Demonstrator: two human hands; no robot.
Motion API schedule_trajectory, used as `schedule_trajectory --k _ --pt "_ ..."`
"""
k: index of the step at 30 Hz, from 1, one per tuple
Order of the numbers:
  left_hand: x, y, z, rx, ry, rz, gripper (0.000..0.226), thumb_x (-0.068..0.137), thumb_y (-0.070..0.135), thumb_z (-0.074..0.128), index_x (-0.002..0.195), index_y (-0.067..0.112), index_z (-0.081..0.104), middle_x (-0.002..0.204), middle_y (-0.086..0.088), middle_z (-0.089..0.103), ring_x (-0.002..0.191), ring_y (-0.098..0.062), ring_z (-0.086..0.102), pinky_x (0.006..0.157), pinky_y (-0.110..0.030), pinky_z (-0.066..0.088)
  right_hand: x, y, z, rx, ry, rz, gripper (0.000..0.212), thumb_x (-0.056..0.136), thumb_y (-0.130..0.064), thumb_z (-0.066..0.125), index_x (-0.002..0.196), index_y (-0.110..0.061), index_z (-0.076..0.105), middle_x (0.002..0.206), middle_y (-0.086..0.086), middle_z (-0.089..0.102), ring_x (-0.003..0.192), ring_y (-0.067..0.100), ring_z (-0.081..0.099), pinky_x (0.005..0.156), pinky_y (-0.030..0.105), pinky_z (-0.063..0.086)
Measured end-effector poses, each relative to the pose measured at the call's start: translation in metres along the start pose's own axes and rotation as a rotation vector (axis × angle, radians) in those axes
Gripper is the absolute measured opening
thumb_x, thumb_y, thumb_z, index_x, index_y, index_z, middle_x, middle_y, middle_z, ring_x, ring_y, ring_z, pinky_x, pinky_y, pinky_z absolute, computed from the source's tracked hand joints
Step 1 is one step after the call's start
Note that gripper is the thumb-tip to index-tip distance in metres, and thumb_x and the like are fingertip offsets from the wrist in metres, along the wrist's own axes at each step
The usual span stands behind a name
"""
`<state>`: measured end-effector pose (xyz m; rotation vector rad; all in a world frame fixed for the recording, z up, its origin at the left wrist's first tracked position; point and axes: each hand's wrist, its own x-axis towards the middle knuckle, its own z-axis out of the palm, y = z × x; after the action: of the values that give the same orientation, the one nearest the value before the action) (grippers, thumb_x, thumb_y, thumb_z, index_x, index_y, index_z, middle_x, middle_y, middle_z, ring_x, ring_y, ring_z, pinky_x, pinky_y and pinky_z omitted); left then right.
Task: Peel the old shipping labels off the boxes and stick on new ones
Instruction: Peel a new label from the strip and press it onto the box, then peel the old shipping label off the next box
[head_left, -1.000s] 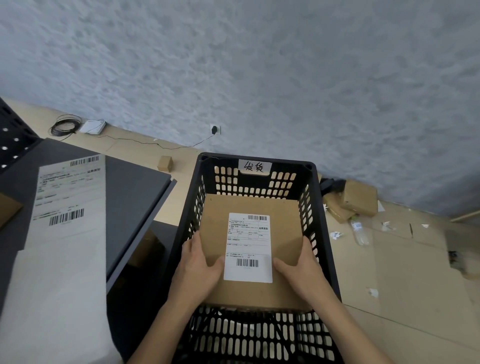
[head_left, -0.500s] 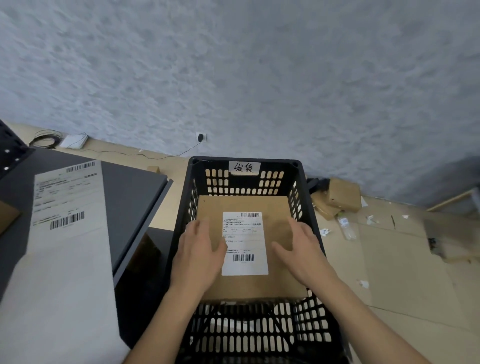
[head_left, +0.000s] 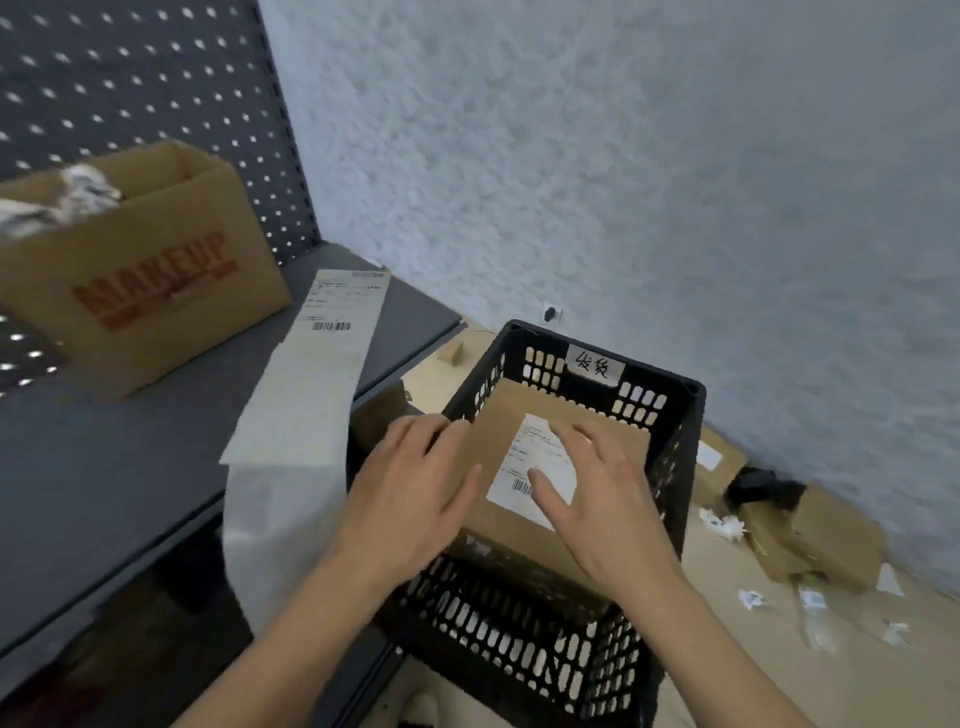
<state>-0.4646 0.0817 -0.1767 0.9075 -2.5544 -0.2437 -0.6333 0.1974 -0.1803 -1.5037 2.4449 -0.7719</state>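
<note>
A flat brown cardboard box (head_left: 608, 441) lies inside a black plastic crate (head_left: 680, 452). A white shipping label (head_left: 540, 457) with a barcode is stuck on its top. My left hand (head_left: 410, 499) hovers with spread fingers over the box's left edge and the crate's rim. My right hand (head_left: 602, 499) is spread above the label and hides part of it. Neither hand holds anything. A long strip of white labels (head_left: 311, 384) lies on the dark grey table (head_left: 104, 467) and hangs over its edge.
An open brown carton (head_left: 150, 291) printed MAKEUP stands on the table against a dark pegboard (head_left: 135, 78). More cardboard boxes (head_left: 821, 540) and paper scraps (head_left: 748, 597) lie on the floor at the right, below a grey wall. A handwritten tag (head_left: 595, 365) sits on the crate's far rim.
Both hands let go of the box in the crate and lifted off it with fingers spread. The view swung left, so the table, carton and pegboard now show.
</note>
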Motion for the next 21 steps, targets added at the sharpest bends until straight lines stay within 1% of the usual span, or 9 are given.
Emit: schedule_trajectory --k 2,4,6,8,11,16,21 --pt "-0.026 0.001 -0.024 0.063 0.097 -0.058 0.043 0.095 0.040 0.048 0.124 0.012 0.061 0.119 -0.004 0.062 0.114 -0.023 0.053 0.091 -0.038 0.050 -0.004 -0.016 0.001 0.093 -0.027 -0.117 0.051 0.097 -0.051 0.045 0.145 -0.034 0.039 0.147 -0.010 0.035 0.134 0.013 0.036 0.109 0.036 0.039" --pt "-0.055 -0.004 -0.048 0.150 0.198 -0.144 0.041 0.094 0.037 0.051 0.119 0.008 0.065 0.115 -0.007 0.065 0.109 -0.026 0.057 0.089 -0.041 0.050 -0.008 -0.036 0.008 0.126 -0.014 -0.234 0.049 0.097 -0.052 0.044 0.140 -0.031 0.047 0.140 -0.009 0.044 0.130 0.011 0.040 0.108 0.036 0.040" --pt "-0.086 -0.015 -0.070 0.240 0.259 -0.269 0.041 0.095 0.037 0.049 0.117 0.007 0.067 0.113 -0.008 0.066 0.107 -0.029 0.057 0.088 -0.044 0.048 -0.015 -0.060 0.018 0.143 -0.018 -0.341 0.047 0.096 -0.050 0.048 0.136 -0.026 0.053 0.133 -0.007 0.053 0.124 0.011 0.046 0.106 0.031 0.041" --pt "-0.118 -0.026 -0.092 0.300 0.297 -0.392 0.045 0.096 0.041 0.045 0.117 0.008 0.067 0.113 -0.009 0.066 0.107 -0.031 0.056 0.087 -0.046 0.046 -0.023 -0.089 0.026 0.157 -0.047 -0.429 0.049 0.096 -0.052 0.046 0.134 -0.024 0.055 0.131 -0.004 0.056 0.123 0.013 0.048 0.104 0.030 0.042" --pt "-0.165 -0.044 -0.126 0.337 0.381 -0.523 0.051 0.097 0.047 0.041 0.120 0.008 0.065 0.116 -0.009 0.064 0.111 -0.032 0.052 0.090 -0.046 0.043 -0.035 -0.135 0.037 0.188 -0.106 -0.541 0.057 0.093 -0.060 0.038 0.136 -0.024 0.052 0.132 -0.003 0.054 0.123 0.013 0.046 0.104 0.033 0.041" --pt "-0.247 -0.072 -0.181 0.388 0.541 -0.682 0.058 0.097 0.052 0.035 0.124 0.009 0.062 0.120 -0.008 0.059 0.116 -0.034 0.048 0.096 -0.048 0.041 -0.058 -0.222 0.064 0.243 -0.179 -0.748 0.059 0.093 -0.061 0.038 0.137 -0.024 0.051 0.131 -0.006 0.053 0.123 0.010 0.045 0.103 0.032 0.041" --pt "-0.336 -0.105 -0.237 0.419 0.697 -0.829 0.055 0.096 0.051 0.036 0.125 0.011 0.061 0.119 -0.005 0.057 0.112 -0.028 0.046 0.094 -0.042 0.040 -0.090 -0.321 0.097 0.293 -0.286 -0.885 0.062 0.091 -0.066 0.036 0.141 -0.030 0.045 0.135 -0.014 0.046 0.126 0.008 0.042 0.105 0.034 0.040"
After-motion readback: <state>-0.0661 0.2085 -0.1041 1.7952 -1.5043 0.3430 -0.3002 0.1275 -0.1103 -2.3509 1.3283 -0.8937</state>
